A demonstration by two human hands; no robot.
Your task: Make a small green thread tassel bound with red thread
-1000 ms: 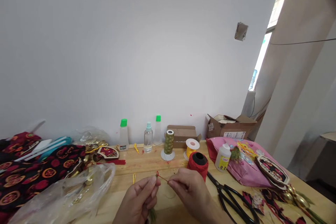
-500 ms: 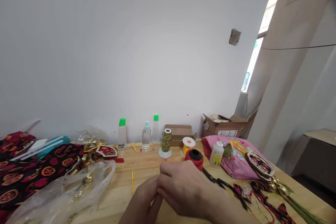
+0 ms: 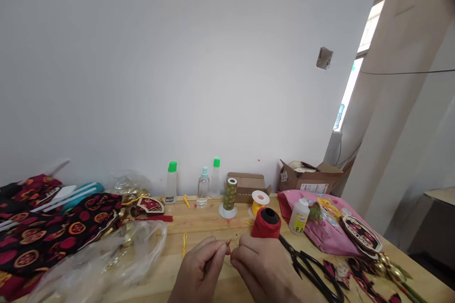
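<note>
Low in the middle of the view, my left hand [image 3: 202,267] is closed in a pinch. A short bit of red thread [image 3: 229,244] sticks out at its thumb and fingertip. Just to the right, my right hand [image 3: 261,265] is also closed, fingers bent down and pressed together beside the thread; what lies in its fingertips is hidden. A small gap separates the two hands. Behind the right hand stands a spool of red thread [image 3: 265,227] with a black core. Black scissors [image 3: 307,265] lie to its right with blades apart.
Along the wall stand a green-capped bottle [image 3: 171,184], a clear bottle [image 3: 203,191], an olive thread spool [image 3: 230,196] and a yellow spool [image 3: 259,204]. A glue bottle [image 3: 299,218] and pink bag [image 3: 325,236] are right. Patterned cloth [image 3: 71,232] and a plastic bag [image 3: 142,246] lie left.
My hands were pressed together, the right one over the left; now they are apart, with red thread showing between them. The view has shifted slightly, so everything sits further right.
</note>
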